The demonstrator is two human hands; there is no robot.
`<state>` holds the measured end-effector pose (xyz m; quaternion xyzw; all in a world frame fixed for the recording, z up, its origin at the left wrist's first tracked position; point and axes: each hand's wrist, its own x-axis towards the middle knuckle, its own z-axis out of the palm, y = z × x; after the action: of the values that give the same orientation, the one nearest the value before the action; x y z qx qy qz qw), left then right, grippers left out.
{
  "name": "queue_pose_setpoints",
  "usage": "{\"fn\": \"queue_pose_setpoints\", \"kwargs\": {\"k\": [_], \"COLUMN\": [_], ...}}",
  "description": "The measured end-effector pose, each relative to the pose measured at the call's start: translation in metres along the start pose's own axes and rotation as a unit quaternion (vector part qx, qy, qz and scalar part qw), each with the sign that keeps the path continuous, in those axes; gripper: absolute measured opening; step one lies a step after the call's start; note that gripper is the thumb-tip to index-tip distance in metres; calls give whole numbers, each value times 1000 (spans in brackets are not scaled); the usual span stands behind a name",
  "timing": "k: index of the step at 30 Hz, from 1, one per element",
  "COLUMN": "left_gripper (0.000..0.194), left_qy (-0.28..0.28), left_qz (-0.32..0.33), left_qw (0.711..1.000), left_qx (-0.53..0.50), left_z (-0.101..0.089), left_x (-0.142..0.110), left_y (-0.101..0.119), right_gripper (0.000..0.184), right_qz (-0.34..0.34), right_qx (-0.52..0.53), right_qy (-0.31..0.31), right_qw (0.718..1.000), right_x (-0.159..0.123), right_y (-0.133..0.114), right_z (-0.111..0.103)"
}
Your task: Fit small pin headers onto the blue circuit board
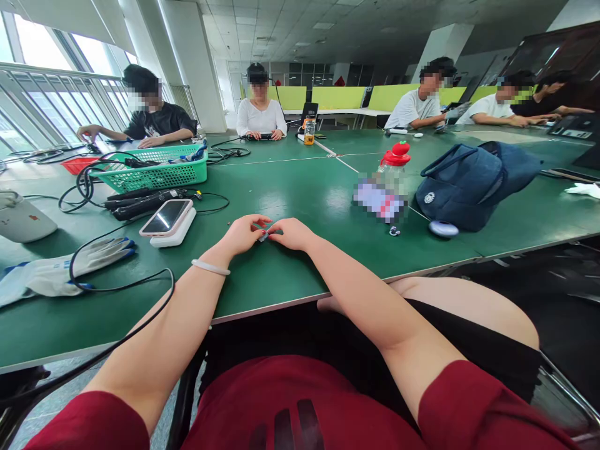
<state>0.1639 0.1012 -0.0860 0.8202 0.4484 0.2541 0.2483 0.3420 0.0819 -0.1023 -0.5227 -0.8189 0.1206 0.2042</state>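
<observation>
Just above the green table (281,275), my left hand (246,233) and my right hand (293,234) meet over a small greyish piece (263,237). Thumb and fingers of both hands pinch it from either side. Its kind is too small to make out, and the fingers partly cover it. A phone (166,219) rests on a white box (175,234) to the left of my left hand. Farther left lies a pair of white and blue work gloves (60,269).
A green basket (154,175) with cables stands beyond the phone. A black cable (171,294) loops over my left forearm. To the right are a red-lidded bottle (395,159), a blue bag (469,181) and a round case (443,229). Several people sit around the table.
</observation>
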Motion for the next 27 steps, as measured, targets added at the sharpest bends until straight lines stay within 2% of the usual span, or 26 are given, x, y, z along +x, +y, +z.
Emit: {"fn": "queue_pose_setpoints", "kwargs": {"k": [7, 13, 18, 23, 27], "left_gripper": [40, 33, 27, 41, 34], "left_qy": [15, 6, 0, -21, 36], "left_qz": [-35, -78, -102, -84, -86], "left_qw": [989, 954, 941, 942, 957], "left_qx": [-145, -289, -323, -324, -274], "left_z": [4, 7, 7, 5, 1], "left_x": [2, 1, 0, -1, 2], "left_y": [-4, 0, 3, 4, -1], "right_gripper": [20, 29, 33, 32, 21], "right_qz": [2, 4, 16, 5, -2], "right_qx": [39, 43, 26, 14, 17], "right_qy": [26, 71, 74, 83, 64], "right_qw": [999, 997, 997, 996, 998], "right_x": [-1, -2, -3, -2, 0], "right_y": [-1, -5, -7, -5, -5], "right_z": [-1, -5, -6, -5, -1]}}
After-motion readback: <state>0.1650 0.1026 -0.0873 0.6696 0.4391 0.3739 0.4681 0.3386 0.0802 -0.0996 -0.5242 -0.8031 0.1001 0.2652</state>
